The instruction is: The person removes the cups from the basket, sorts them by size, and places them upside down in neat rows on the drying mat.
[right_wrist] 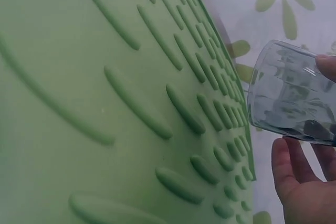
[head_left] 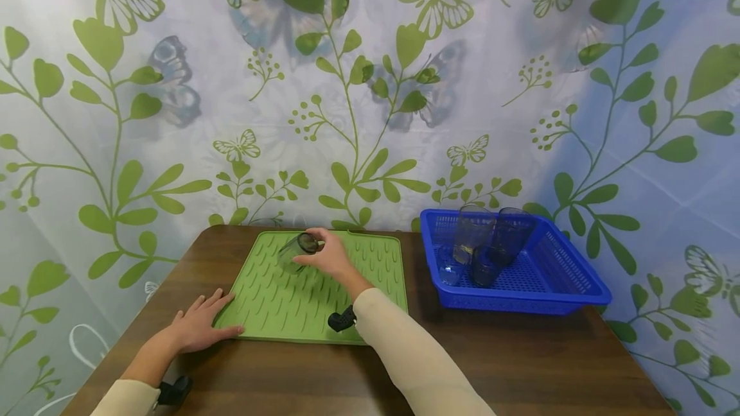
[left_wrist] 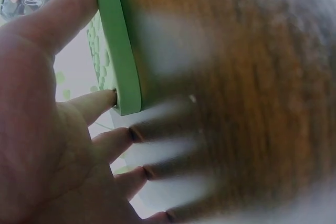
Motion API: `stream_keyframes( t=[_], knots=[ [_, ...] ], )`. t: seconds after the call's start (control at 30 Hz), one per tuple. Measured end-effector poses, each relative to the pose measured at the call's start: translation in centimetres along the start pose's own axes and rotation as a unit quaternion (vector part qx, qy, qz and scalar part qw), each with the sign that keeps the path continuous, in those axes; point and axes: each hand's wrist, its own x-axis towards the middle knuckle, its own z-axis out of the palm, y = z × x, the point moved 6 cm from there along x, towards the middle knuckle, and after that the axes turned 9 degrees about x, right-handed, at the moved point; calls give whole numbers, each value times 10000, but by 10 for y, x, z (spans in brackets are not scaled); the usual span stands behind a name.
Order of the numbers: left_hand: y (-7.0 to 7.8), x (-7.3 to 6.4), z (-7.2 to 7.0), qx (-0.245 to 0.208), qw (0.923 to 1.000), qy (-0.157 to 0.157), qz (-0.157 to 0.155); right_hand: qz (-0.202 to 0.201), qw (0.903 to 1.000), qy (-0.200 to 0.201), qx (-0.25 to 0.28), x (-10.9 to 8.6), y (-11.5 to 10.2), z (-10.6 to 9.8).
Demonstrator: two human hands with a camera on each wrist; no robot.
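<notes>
My right hand holds a clear, grey-tinted drinking glass between thumb and fingers, over the back left part of a green ribbed drying mat. The glass is tilted; in the right wrist view, one end of the glass faces the mat, and a gap shows between them. My left hand rests spread at the mat's front left corner. In the left wrist view its thumb and index finger touch the mat's edge, while the other fingertips press on the table.
A blue plastic basket stands on the table to the right of the mat. Several glasses are in it, among them a tall clear one and a tall dark one. Behind the brown wooden table hangs a leaf-patterned curtain.
</notes>
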Motion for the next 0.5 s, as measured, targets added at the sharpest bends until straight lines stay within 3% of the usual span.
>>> stream_keyframes(
  t=[0.2, 0.5],
  knots=[
    [1, 0, -2, 14, 10000, -18, -15, 193, 9996, 193, 80, 6, 3, 5],
    [-3, 2, 5, -112, 9999, 31, 3, 172, 9991, 361, 125, 16, 8, 15]
  ],
)
